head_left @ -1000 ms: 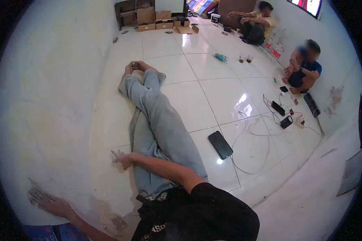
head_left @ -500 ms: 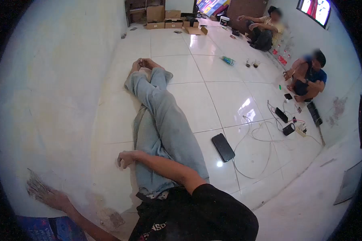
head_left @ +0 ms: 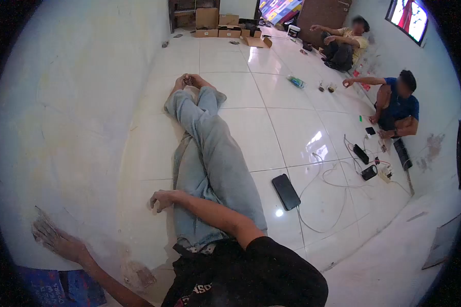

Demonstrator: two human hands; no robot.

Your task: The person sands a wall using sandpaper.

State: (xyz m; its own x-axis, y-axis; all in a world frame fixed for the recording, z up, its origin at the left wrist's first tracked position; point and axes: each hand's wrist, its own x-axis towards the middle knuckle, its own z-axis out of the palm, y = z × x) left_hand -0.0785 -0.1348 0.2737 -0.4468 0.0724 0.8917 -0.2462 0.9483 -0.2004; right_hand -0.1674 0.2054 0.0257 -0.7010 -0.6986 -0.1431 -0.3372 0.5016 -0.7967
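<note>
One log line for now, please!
left hand: spread against white painted wall; right hand: beside faded blue denim jeans; white tile floor: black rectangular phone

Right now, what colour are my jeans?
Your jeans are faded light blue, seen in the head view.

- Left arm reaches out sideways, I see, its left grip flattened, fingers extended.
- Right arm passes over the crossed, outstretched legs, right grip loosely half-curled.
- Feet sit close together.
</note>
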